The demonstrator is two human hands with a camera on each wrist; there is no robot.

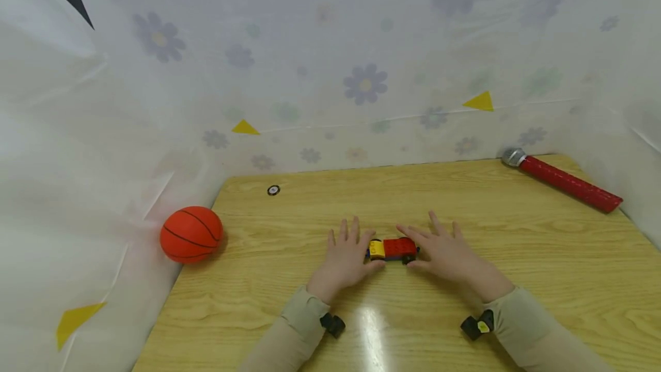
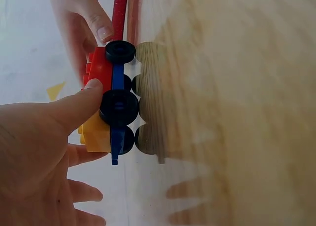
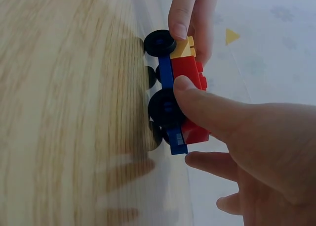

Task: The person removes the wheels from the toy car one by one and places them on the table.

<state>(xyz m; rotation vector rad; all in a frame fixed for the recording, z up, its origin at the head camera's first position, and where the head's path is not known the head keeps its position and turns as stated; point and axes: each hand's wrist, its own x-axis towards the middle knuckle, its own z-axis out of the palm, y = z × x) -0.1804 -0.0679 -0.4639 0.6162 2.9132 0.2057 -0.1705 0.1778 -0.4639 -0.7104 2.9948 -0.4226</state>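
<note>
A small toy car of building bricks (image 1: pixel 396 247), red and yellow on a blue base with black wheels, rests on the wooden table between both hands. The left hand (image 1: pixel 345 257) is at its yellow end, fingers spread, thumb on the near side and index finger on the far side. At the red end is the right hand (image 1: pixel 448 252), its fingers straight and spread. In the left wrist view the left thumb (image 2: pixel 81 105) overlaps the car's side. The right thumb (image 3: pixel 207 102) overlaps the red brick by a wheel in the right wrist view.
An orange ball with black lines (image 1: pixel 191 235) sits at the table's left edge. Toward the back right lies a red-handled microphone (image 1: pixel 563 179). A small round black-and-white disc (image 1: pixel 273 190) is at the back left. Flower-patterned sheeting (image 1: pixel 330 73) surrounds the table (image 1: pixel 248 314).
</note>
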